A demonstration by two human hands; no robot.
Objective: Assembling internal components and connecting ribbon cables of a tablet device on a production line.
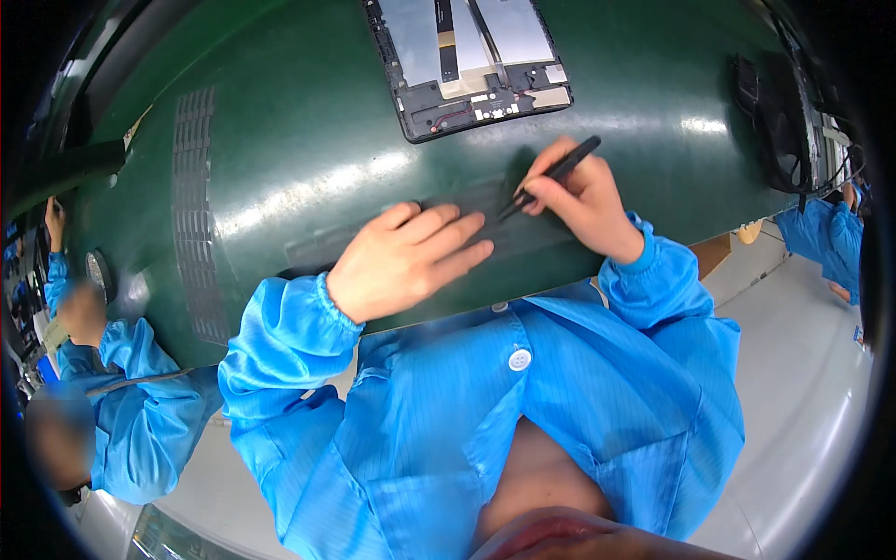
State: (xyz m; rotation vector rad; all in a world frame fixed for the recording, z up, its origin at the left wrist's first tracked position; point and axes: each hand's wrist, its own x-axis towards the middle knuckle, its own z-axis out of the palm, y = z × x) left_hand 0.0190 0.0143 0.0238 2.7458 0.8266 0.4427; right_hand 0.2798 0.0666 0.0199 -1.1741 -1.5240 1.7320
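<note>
My right hand (590, 201) grips a pair of black tweezers (572, 159), their tips pointing down and left. The tips are at or just above a thin, see-through dark strip (537, 231) lying on the green table mat (635, 84). Whether they pinch anything is too small to tell. My left hand (397, 263) lies over the strip with its fingers stretched out, fingertips close to the tweezer tips. Beyond my hands sits an opened tablet (420, 114), its boards, flat cables and pale inner plate showing.
Left of my hands, a long sheet of grey see-through strips (194, 219) lies on the mat. A small round object (98, 275) is farther left. A dark bag-like object (779, 131) lies at the right edge. Co-workers in blue sleeves (149, 420) are at both sides.
</note>
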